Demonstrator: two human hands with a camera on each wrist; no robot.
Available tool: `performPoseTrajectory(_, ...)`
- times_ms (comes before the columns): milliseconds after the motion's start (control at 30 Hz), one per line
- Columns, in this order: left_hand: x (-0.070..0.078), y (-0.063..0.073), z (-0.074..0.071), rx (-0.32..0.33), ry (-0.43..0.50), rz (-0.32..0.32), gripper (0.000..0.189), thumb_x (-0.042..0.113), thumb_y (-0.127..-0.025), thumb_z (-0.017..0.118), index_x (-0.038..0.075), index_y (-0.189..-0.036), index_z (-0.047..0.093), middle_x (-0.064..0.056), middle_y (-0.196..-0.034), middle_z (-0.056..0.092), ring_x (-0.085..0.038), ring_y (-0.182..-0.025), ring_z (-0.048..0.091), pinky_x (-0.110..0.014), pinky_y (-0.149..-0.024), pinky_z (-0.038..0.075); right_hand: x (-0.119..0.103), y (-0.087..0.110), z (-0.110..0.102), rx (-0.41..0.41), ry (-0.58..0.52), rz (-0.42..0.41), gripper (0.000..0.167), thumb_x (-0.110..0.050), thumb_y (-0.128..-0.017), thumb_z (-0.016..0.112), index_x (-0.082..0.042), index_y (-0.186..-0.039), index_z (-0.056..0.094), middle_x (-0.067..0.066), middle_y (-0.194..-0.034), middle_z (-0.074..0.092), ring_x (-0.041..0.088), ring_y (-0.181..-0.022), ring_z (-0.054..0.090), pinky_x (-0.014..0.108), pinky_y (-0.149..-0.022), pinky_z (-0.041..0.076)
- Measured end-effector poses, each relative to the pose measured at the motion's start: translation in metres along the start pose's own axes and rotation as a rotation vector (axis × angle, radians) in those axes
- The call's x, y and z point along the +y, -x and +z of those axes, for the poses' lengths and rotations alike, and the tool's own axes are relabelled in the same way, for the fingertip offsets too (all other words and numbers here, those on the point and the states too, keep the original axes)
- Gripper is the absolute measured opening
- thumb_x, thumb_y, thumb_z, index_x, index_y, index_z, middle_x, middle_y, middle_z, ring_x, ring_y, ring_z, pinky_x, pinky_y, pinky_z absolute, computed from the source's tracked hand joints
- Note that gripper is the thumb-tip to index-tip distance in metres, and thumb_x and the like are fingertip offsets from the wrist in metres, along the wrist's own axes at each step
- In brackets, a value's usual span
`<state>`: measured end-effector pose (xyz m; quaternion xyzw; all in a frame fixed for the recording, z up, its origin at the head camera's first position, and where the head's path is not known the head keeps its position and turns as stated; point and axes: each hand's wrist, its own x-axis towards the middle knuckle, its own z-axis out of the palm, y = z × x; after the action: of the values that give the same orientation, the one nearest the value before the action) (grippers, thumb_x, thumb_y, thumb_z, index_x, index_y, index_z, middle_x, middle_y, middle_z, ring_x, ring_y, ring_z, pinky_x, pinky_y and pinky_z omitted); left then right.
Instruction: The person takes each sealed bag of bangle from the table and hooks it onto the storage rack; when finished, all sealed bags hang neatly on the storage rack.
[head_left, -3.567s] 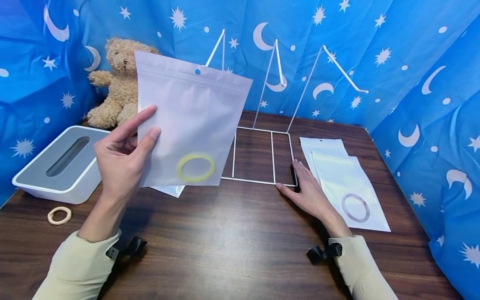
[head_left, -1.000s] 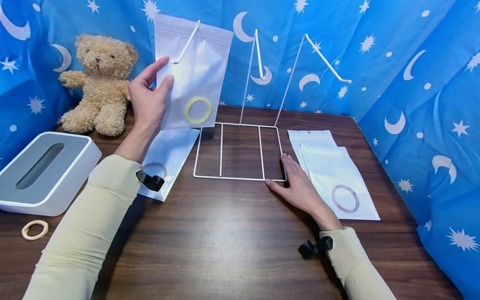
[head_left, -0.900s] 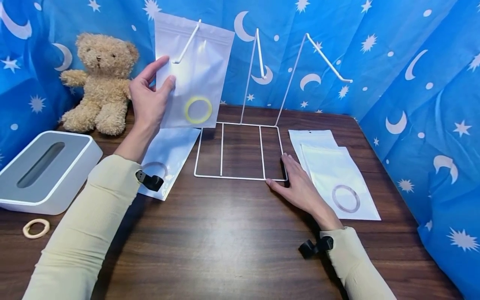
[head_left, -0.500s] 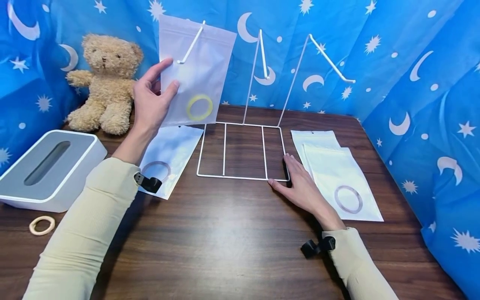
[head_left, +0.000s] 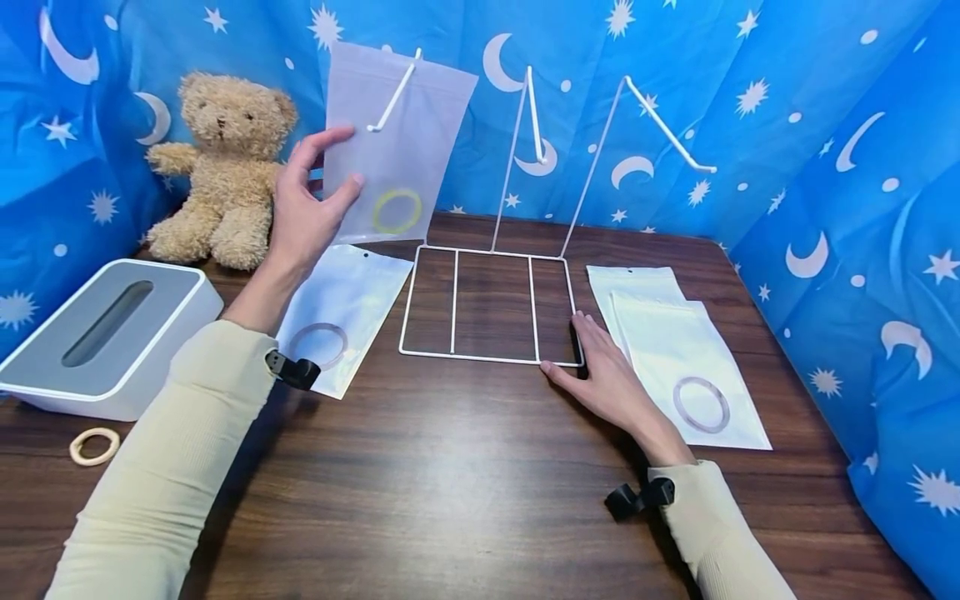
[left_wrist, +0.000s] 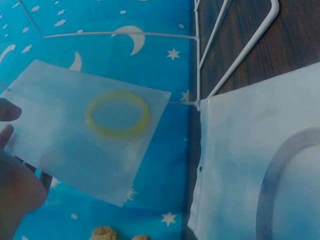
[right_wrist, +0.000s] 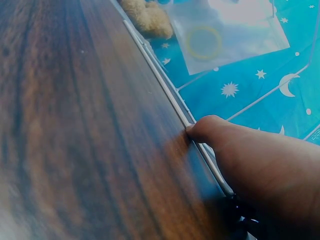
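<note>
In the head view, a pale zip bag (head_left: 420,158) with a yellow ring (head_left: 397,211) inside hangs on the left arm of a white wire rack (head_left: 532,312). My left hand (head_left: 303,200) is at the bag's left edge, thumb and index finger spread apart over it. In the left wrist view the fingertips (left_wrist: 10,111) overlap the bag at the far left; the other fingers are partly hidden. My right hand (head_left: 603,379) rests on the rack's front right base corner, its fingers extended along the right side. In the right wrist view its thumb (right_wrist: 207,127) presses the base rod.
Below the hanging bag lies another bag with a purplish ring (head_left: 352,292). Two overlapping bags (head_left: 663,333) lie right of the rack. A teddy bear (head_left: 225,167), a grey-lidded white box (head_left: 161,287) and a beige ring (head_left: 95,447) are at left. Patterned blue curtains (head_left: 862,275) enclose the table.
My left hand has brought the bag up and back onto the rack's left arm. The bag has since turned slightly, and the thumb and index finger have parted a little. The right hand stays put.
</note>
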<state>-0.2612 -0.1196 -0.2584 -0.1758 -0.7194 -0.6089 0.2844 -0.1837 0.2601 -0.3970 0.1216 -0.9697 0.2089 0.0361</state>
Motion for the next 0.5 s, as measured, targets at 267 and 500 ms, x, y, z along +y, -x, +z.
performPoseTrajectory(267, -0.009, 0.019, -0.033, 0.056, -0.125, -0.023, 0.033, 0.002, -0.090, 0.063, 0.004, -0.123, 0.067, -0.009, -0.122, 0.058, -0.020, -0.110, 0.052, -0.028, -0.088, 0.043, -0.001, -0.002, -0.001, 0.009, 0.003, -0.012, 0.099, -0.064, -0.088, 0.058, 0.000, -0.155, 0.021, 0.019, -0.159, 0.021, 0.033, -0.146, 0.017, 0.055, -0.113, 0.021)
performPoseTrajectory(500, -0.047, 0.040, -0.070, -0.147, -0.396, -0.232, 0.032, 0.016, -0.095, 0.064, 0.008, -0.125, 0.066, -0.009, -0.118, 0.062, -0.022, -0.103, 0.055, -0.027, -0.080, 0.044, 0.000, 0.000, 0.002, 0.001, 0.001, -0.001, 0.100, -0.065, -0.088, 0.058, -0.001, -0.155, 0.021, 0.018, -0.159, 0.021, 0.033, -0.146, 0.017, 0.055, -0.113, 0.021)
